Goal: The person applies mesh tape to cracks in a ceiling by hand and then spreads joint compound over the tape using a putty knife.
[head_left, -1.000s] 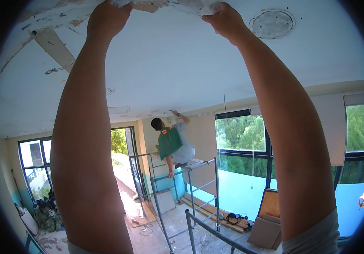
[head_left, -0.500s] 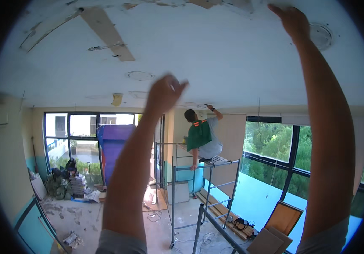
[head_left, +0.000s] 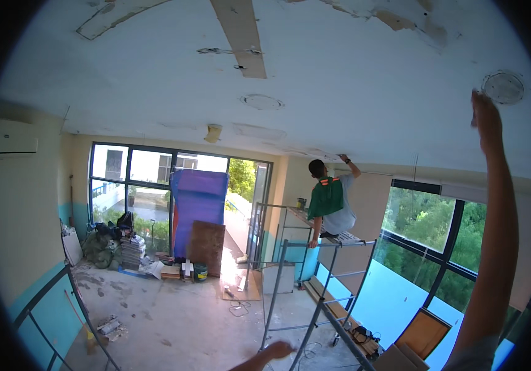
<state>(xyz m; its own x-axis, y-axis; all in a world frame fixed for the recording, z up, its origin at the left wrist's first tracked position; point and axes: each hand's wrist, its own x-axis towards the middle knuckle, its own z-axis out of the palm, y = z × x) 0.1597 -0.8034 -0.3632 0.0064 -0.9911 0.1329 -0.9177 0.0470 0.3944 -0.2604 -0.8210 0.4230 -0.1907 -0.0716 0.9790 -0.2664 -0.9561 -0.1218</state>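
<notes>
My right hand (head_left: 487, 123) is raised toward the white ceiling (head_left: 364, 93), just below a round patched disc (head_left: 503, 87). Its fingers point upward with nothing visible in them; whether they touch the ceiling I cannot tell. Low in the picture, my left hand (head_left: 276, 351) is beside a grey metal scaffold rail (head_left: 347, 339). That hand is small and blurred, so its grip does not show. Another round outline (head_left: 262, 102) and a bare brown strip (head_left: 241, 37) mark the ceiling, along with peeling patches (head_left: 395, 20).
A co-worker (head_left: 330, 201) in a green vest sits on a scaffold (head_left: 327, 244), one hand up at the ceiling. Bags and sacks (head_left: 131, 250) are piled by the windows. Boards (head_left: 423, 334) lean at the right, near planks on the floor. A wall air conditioner (head_left: 10, 136) hangs left.
My left hand has dropped from near the ceiling to the bottom of the picture. My right hand appears lower and farther right. The view has shifted left and down.
</notes>
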